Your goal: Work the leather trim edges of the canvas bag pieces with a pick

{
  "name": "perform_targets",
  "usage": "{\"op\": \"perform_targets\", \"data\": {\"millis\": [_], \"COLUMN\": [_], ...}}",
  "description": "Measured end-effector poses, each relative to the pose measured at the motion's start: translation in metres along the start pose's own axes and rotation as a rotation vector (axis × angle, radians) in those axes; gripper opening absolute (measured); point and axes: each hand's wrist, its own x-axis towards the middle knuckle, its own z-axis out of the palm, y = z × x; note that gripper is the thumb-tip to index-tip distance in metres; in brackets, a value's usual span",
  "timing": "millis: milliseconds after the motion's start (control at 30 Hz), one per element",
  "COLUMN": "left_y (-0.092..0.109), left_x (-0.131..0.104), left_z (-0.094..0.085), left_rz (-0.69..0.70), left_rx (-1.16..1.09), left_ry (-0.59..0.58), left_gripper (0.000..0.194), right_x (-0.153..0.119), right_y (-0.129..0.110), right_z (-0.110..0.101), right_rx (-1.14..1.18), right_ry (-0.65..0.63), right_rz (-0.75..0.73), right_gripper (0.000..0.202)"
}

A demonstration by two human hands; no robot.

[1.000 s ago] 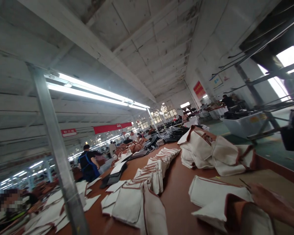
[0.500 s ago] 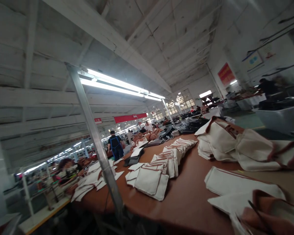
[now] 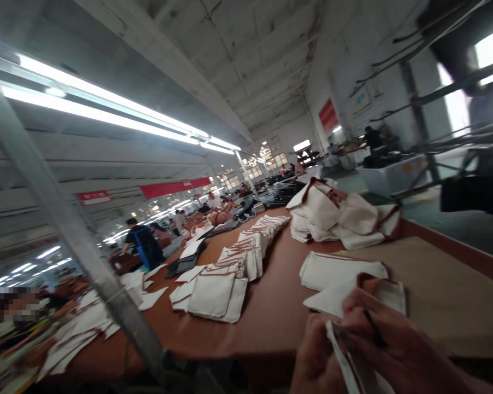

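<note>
At the lower right, my left hand is closed on a white fabric piece with brown inside its edge. Beside it my right hand grips the same piece, its fingers curled; a thin dark tool juts from this hand. Just beyond the hands lie flat white panels and a folded white-and-brown piece. Farther left on the brown table, a long row of white pieces with brown edges leans in overlapping stacks.
A metal post rises at the table's left edge. A heap of white bag pieces stands at the back right, by a brown board. A person in a blue apron stands at the left. Grey bin at right.
The view has swung right, so the post and table sit farther left. Both my hands have come into view at the lower right, holding the fabric piece.
</note>
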Motion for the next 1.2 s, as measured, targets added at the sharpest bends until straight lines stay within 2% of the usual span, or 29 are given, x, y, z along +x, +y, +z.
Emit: {"op": "perform_targets", "data": {"millis": [100, 200, 267, 333, 400, 467, 533, 600, 700, 800, 933, 1067, 1200], "left_y": [-0.01, -0.018, -0.015, -0.004, 0.012, 0.024, 0.026, 0.015, -0.009, -0.019, -0.011, -0.015, -0.029], "left_x": [0.023, 0.038, 0.045, 0.052, 0.059, 0.067, 0.073, 0.078, 0.077, 0.074, 0.078, 0.088, 0.092], "left_z": [-0.018, -0.033, -0.039, -0.043, -0.044, -0.046, -0.048, -0.049, -0.046, -0.038, -0.025, -0.024, -0.031], "left_rz": [-0.067, -0.139, -0.163, -0.172, -0.15, -0.062, 0.038, 0.044, -0.174, -0.356, -0.411, -0.386, -0.412], "left_rx": [-0.109, -0.159, -0.162, -0.103, 0.131, 0.608, 0.943, 1.058, 0.936, 0.762, 0.675, 0.653, 0.52], "left_ry": [-0.145, -0.294, -0.362, -0.396, -0.397, -0.347, -0.331, -0.355, -0.388, -0.358, -0.309, -0.3, -0.297], "left_gripper": [0.041, 0.04, 0.042, 0.037, 0.029, 0.021, 0.024, 0.024, 0.016, 0.018, 0.014, 0.045, 0.045], "right_x": [0.011, 0.017, 0.02, 0.024, 0.029, 0.032, 0.031, 0.026, 0.015, 0.006, 0.002, 0.006, 0.011], "right_y": [0.002, 0.0, 0.0, 0.002, 0.01, 0.021, 0.032, 0.041, 0.051, 0.062, 0.077, 0.082, 0.082], "right_z": [-0.005, -0.013, -0.022, -0.031, -0.041, -0.047, -0.048, -0.047, -0.047, -0.048, -0.047, -0.047, -0.05], "right_rx": [-0.056, -0.017, 0.008, 0.036, 0.039, -0.047, -0.222, -0.377, -0.428, -0.305, -0.016, 0.166, 0.26], "right_ry": [-0.019, -0.12, -0.204, -0.294, -0.395, -0.5, -0.563, -0.593, -0.616, -0.598, -0.559, -0.504, -0.503], "right_rz": [-0.01, 0.037, 0.098, 0.201, 0.321, 0.388, 0.357, 0.3, 0.295, 0.363, 0.504, 0.587, 0.643], "right_gripper": [0.023, 0.025, 0.025, 0.023, 0.021, 0.02, 0.017, 0.018, 0.018, 0.016, 0.014, 0.022, 0.022]}}
